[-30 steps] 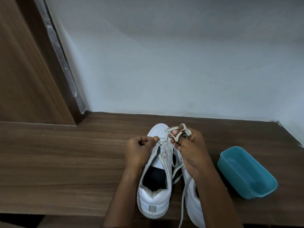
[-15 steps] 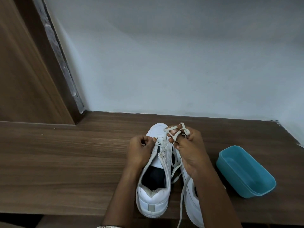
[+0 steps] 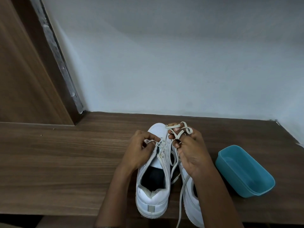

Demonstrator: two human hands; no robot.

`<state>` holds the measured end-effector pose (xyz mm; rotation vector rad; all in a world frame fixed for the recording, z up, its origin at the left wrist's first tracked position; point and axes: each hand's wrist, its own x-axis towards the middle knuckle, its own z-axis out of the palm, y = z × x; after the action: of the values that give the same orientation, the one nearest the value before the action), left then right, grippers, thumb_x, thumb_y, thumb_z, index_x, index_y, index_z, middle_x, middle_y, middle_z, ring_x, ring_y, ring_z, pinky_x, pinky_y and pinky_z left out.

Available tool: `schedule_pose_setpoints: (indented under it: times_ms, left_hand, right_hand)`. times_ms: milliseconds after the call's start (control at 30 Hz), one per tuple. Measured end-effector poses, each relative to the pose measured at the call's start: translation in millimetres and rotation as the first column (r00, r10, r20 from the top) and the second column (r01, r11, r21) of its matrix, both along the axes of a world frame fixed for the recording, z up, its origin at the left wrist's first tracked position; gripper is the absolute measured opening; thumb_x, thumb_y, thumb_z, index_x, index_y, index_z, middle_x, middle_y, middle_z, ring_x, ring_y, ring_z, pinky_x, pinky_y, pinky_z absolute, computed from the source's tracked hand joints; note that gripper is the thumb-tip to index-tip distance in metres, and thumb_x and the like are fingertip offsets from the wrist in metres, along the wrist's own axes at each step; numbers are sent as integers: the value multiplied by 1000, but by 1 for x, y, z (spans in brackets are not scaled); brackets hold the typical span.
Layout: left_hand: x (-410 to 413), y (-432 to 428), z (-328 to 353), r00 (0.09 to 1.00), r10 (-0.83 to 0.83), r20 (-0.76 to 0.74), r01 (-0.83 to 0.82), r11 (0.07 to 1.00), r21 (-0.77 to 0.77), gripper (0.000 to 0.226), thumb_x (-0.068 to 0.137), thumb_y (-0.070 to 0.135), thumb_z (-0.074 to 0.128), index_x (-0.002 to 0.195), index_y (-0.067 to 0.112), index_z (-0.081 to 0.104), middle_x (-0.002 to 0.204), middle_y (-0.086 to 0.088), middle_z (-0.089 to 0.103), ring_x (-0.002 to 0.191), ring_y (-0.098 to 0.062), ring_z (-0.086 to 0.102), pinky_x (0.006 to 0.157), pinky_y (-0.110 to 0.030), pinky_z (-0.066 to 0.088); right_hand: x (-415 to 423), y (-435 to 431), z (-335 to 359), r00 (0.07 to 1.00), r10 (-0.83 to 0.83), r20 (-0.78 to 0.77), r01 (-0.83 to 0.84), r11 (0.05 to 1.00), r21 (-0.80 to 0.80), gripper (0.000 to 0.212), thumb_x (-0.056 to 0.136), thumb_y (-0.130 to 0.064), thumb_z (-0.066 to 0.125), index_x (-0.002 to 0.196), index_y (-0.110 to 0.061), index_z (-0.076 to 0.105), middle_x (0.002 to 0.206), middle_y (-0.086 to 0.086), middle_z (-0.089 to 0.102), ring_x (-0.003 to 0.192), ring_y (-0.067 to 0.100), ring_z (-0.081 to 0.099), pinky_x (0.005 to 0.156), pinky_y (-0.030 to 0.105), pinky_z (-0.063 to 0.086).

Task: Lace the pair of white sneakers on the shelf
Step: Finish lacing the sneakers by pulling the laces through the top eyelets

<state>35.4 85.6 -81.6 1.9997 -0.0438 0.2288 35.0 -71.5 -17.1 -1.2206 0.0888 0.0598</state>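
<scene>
- Shelf [image 3: 65,170]: dark wood-grain board across the lower half of the frame. Its front edge runs along the bottom.
- White sneaker [image 3: 153,196]: stands on the shelf at lower centre, heel at the front edge, toe pointing up the frame towards the wall. The opening is dark and the tongue is exposed.
- Second white sneaker [image 3: 191,204]: just beside the first, on its right side in the frame, same heading. The right forearm covers much of it.
- Lace [image 3: 181,199]: a pale flat cord. One loose end trails down between the two sneakers and leaves the frame at the bottom edge.
- Left hand [image 3: 139,152]: fingers curled, pinching the lace at the upper eyelets of the first sneaker.
- Right hand [image 3: 192,155]: fingers curled around the lace, which is looped over the fingertips above the toe of the second sneaker.
- Blue tub [image 3: 246,175]: open rectangular plastic container at lower right, on the shelf, near the right forearm but apart from it.
- Wall [image 3: 181,55]: plain pale surface behind the shelf, filling the upper frame.
- Wooden panel [image 3: 24,71]: upper left, meeting the wall along a rough grey edge.
</scene>
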Motion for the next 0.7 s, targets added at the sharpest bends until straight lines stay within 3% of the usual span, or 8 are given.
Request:
schedule_pose_setpoints:
  times_ms: [100, 267, 367, 433, 500, 700]
  left_hand:
    - [-1, -1, 2, 999, 33, 5, -33, 999, 42, 31, 91, 10, 64, 84, 40, 68, 96, 8, 55, 70, -4, 53, 61, -11, 39]
    - [-2, -2, 4, 998, 59, 32, -60, 997, 47, 20, 89, 12, 68, 85, 32, 66, 100, 4, 63, 74, 0, 55, 61, -10, 40]
    - [-5, -1, 14, 999, 50, -6, -50, 998, 37, 14, 80, 28, 76, 88, 34, 66, 94, 5, 60, 72, -8, 54, 63, -24, 46]
    - [-8, 1, 22, 998, 9, -69, -7, 999, 40, 24, 69, 37, 73, 91, 36, 63, 92, 5, 58, 70, -11, 52, 64, -30, 46]
    - [-10, 3, 27, 990, -41, -132, 49, 997, 60, 31, 65, 36, 69, 94, 38, 61, 94, 3, 57, 71, -11, 52, 65, -29, 44]
    - [-14, 2, 30, 978, -84, -191, 95, 994, 49, 29, 82, 18, 71, 100, 38, 62, 88, -1, 64, 63, -13, 55, 62, -31, 47]
  right_hand:
    - [0, -2, 0, 1000, -19, -24, 19, 1000, 7, 21, 98, 3, 54, 85, -3, 70, 70, 2, 68, 66, 9, 57, 47, 17, 33]
    - [1, -3, 1, 999, -24, -36, 25, 999, 45, 25, 97, 6, 53, 82, -4, 70, 69, 7, 65, 66, 12, 56, 47, 18, 33]
    - [1, -2, 1, 1000, -10, -30, 13, 997, 77, 26, 96, 8, 52, 80, -3, 69, 69, 7, 65, 64, 13, 57, 46, 17, 32]
    - [1, -1, 1, 1000, -12, -17, 13, 997, 73, 25, 96, 9, 52, 81, -2, 69, 70, 7, 66, 63, 13, 57, 45, 17, 32]
    - [1, -1, 0, 1000, -11, -11, 12, 997, 79, 25, 96, 9, 52, 80, -2, 69, 70, 7, 66, 63, 13, 57, 45, 17, 32]
    - [0, 0, 0, 1000, -24, -6, 24, 995, 101, 31, 95, 10, 51, 76, -4, 71, 69, 8, 65, 62, 12, 56, 46, 18, 32]
